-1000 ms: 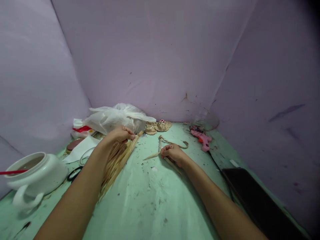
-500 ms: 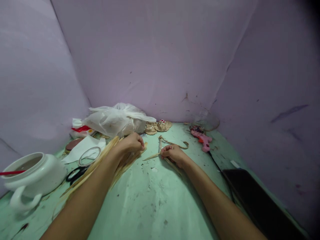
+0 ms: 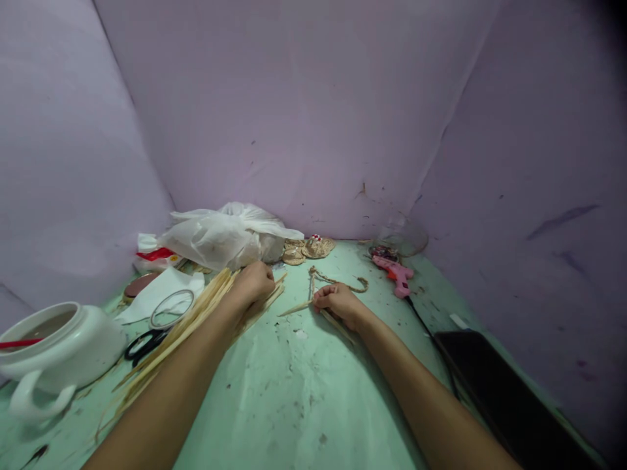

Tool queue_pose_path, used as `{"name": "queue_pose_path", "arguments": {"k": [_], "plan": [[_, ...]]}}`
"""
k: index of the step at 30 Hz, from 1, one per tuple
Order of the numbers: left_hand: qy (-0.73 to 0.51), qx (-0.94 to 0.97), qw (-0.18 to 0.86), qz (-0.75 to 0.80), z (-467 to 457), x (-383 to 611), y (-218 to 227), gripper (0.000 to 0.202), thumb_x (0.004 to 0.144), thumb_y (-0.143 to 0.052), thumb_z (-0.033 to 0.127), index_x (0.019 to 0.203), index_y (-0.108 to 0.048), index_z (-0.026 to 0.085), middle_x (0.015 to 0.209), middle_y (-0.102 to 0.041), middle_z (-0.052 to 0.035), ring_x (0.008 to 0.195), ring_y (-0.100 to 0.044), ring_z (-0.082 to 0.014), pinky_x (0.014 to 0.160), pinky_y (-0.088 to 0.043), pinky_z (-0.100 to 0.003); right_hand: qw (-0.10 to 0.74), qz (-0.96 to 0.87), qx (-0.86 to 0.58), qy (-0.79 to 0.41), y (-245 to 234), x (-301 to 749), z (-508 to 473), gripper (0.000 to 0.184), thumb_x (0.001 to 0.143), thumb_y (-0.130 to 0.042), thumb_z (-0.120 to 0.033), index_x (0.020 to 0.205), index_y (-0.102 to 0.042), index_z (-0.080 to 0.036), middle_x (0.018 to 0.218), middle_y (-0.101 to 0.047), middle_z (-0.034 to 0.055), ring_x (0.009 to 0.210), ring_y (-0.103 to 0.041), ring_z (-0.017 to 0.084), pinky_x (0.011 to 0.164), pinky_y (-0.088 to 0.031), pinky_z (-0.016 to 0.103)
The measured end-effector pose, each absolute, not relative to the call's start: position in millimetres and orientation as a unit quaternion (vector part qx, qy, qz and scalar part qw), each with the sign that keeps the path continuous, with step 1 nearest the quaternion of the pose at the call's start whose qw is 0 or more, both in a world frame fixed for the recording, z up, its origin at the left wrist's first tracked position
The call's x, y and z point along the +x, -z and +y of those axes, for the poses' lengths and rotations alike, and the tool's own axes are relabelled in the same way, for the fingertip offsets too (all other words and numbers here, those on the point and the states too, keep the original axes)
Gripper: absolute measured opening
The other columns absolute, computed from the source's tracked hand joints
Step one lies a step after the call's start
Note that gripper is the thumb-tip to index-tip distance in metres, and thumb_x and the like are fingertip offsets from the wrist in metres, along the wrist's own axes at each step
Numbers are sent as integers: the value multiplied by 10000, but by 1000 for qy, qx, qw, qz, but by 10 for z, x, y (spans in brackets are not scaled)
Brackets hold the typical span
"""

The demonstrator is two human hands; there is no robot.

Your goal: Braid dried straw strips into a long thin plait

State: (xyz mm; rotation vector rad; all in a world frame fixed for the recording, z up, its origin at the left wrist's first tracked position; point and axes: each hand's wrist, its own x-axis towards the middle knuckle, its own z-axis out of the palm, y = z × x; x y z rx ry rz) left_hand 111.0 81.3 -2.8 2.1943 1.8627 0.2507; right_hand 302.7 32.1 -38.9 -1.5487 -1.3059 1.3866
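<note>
My left hand (image 3: 255,284) is closed over a bundle of pale dried fibre strips (image 3: 200,312) that lies slantwise on the table; its fingertips are turned away, so what they pinch is hidden. My right hand (image 3: 337,302) pinches the end of a thin braided cord (image 3: 353,286), made of the same straw-coloured fibre. From that hand one loose pointed strip (image 3: 294,307) sticks out to the left, and another strip trails below the palm. The rest of the cord bends back behind the fingers and curls to the right.
On the left are a white handled pot (image 3: 73,346), black-handled scissors (image 3: 143,346), a tape roll (image 3: 171,308) and white paper (image 3: 159,294). Behind sit a plastic bag (image 3: 230,235) and small woven hats (image 3: 318,247). A pink glue gun (image 3: 396,274) and a dark phone-like slab (image 3: 499,385) stand right.
My left hand has shifted slightly left and turned knuckles-up over the fibre bundle. My right hand keeps its pinch on the cord in nearly the same place. The view has shifted slightly.
</note>
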Motion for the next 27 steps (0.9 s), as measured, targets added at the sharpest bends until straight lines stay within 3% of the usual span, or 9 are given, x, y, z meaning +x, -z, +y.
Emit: {"name": "queue_pose_path", "arguments": {"k": [6,13,20,22,25,27], "plan": [[-76,803,229,545,680,1247,-109,161,533,-541,231,619,-655,156,578,-592,-8,555,-502,-125,510,-325,-208,352,-496,-573,-549,401,3044,318,26,525,-520,-110,519,-542,-124,382,-445,-50,317,-235,25,349,-130,202],[-82,799,193,564,612,1361,95,181,536,-468,163,588,-642,162,551,-586,-21,523,-478,-121,475,-290,-219,349,-495,-547,-577,444,3100,358,33,524,-508,-119,527,-540,-124,396,-457,-43,302,-218,24,337,-99,203],[-86,787,339,508,683,1314,88,200,526,-491,156,654,-643,135,586,-579,-4,554,-476,-110,509,-327,-189,357,-479,-550,-584,512,3114,392,62,521,-534,-141,576,-559,-126,419,-502,-32,305,-234,28,337,-98,203],[-105,777,277,556,684,1302,29,193,552,-479,157,658,-638,130,597,-578,-24,584,-488,-133,525,-327,-207,359,-478,-550,-583,513,3114,388,66,521,-542,-145,582,-557,-128,431,-514,-30,308,-236,27,337,-95,204],[-132,742,79,652,707,1208,-114,188,593,-479,180,681,-638,133,669,-595,-87,670,-519,-195,582,-333,-254,362,-471,-544,-592,480,3120,371,61,517,-549,-146,575,-544,-130,437,-515,-32,308,-247,25,336,-102,201],[-121,738,20,664,729,1124,-201,189,596,-485,183,696,-640,142,706,-602,-109,708,-530,-218,610,-336,-269,365,-453,-534,-614,445,3125,357,63,520,-553,-154,577,-533,-134,441,-516,-35,307,-268,27,335,-116,198]]}}
